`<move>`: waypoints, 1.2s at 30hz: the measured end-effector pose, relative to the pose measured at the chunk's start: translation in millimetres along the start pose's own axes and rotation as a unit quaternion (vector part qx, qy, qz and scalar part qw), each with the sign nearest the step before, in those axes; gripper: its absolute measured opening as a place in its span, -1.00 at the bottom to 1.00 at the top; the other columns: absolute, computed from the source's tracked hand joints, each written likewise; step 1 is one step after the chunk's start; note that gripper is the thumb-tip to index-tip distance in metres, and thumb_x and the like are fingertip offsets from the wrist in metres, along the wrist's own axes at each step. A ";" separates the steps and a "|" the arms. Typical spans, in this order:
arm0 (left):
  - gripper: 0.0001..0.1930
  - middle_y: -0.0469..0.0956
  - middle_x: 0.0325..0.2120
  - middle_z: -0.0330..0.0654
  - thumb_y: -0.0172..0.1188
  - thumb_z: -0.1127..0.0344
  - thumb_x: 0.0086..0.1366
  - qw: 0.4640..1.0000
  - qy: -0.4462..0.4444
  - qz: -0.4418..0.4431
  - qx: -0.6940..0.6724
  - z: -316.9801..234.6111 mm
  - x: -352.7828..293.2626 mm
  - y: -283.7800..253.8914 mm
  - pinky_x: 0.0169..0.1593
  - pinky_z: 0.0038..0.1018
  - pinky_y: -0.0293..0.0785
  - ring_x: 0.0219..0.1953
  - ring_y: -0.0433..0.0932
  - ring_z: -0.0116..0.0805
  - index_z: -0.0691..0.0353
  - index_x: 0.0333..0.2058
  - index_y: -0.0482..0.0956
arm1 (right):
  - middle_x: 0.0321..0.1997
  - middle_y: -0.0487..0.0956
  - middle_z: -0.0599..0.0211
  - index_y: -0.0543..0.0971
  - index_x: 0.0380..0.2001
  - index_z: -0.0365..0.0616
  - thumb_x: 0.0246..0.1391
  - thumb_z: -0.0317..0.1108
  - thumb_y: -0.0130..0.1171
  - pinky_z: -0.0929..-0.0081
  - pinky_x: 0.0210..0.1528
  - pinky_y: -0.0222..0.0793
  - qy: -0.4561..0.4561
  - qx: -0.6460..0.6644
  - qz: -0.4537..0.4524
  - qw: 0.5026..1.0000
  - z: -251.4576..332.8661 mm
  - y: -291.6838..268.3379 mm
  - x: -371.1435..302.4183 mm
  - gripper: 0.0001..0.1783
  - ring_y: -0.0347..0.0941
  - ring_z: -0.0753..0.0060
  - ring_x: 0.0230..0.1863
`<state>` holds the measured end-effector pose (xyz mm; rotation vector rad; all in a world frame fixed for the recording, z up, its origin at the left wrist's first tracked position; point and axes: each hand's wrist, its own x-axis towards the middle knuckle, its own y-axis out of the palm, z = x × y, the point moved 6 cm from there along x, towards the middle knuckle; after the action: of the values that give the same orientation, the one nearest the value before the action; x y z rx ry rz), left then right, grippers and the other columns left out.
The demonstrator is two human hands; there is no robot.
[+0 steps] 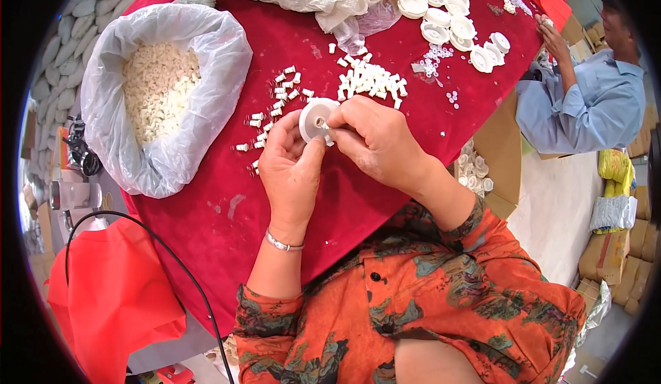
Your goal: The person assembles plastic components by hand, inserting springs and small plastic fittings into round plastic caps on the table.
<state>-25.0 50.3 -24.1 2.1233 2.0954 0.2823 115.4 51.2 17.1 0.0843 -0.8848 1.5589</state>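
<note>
Between my hands is a round white plastic disc (311,126) with a hole at its centre. My left hand (292,163) is closed on its rim, thumb in front and fingers behind. At the disc's centre my right hand (375,136) pinches something small and pale, mostly hidden by the fingertips. Just beyond my left hand lie small white plugs with springs (281,95) in a loose group. A heap of short white plugs (372,79) lies past my right hand.
A clear plastic bag (227,60) full of small cream parts stands at the left. Round white caps (447,22) and tiny clear rings (434,59) lie at the far right of the red tablecloth (241,246). An open carton (506,157) holds white pieces. Another person (585,95) sits at the right.
</note>
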 end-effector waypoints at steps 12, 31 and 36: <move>-0.66 0.57 -0.14 -0.11 0.02 0.67 0.21 0.999 0.029 0.036 0.023 -3.6 -0.5 3.6 0.01 -0.53 0.49 -0.09 0.56 -0.43 0.39 -0.02 0.41 | -0.40 0.50 0.15 0.44 -0.36 -0.19 -0.04 -0.51 0.26 0.29 -0.38 0.41 -0.008 -0.013 -0.008 1.000 2.0 3.8 -3.3 -0.81 0.48 0.07 -0.40; -0.78 0.60 -0.24 -0.21 0.03 0.57 0.29 0.994 0.032 0.083 0.063 -11.2 -6.6 17.8 -0.15 -0.64 0.45 -0.27 0.51 -0.60 0.38 -0.11 0.52 | -0.48 0.49 0.15 0.45 -0.39 -0.18 -0.06 -0.36 0.32 0.28 -0.46 0.38 0.136 -0.026 -0.008 0.990 -16.2 -11.6 -14.9 -0.75 0.48 0.10 -0.49; -0.77 0.58 -0.18 -0.12 0.03 0.28 0.41 0.983 -0.105 0.077 -0.131 9.5 -11.7 12.8 -0.20 -0.63 0.42 -0.26 0.49 -0.56 0.32 -0.17 0.56 | -0.54 0.40 0.27 0.43 -0.42 -0.12 -0.14 -0.41 0.28 0.29 -0.52 0.35 -0.027 -0.136 -0.009 0.990 17.4 -21.7 -20.2 -0.78 0.44 0.18 -0.54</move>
<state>-10.4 38.6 -30.7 2.0609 1.6807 0.3163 131.4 23.2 29.0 -0.0617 -1.1289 1.4111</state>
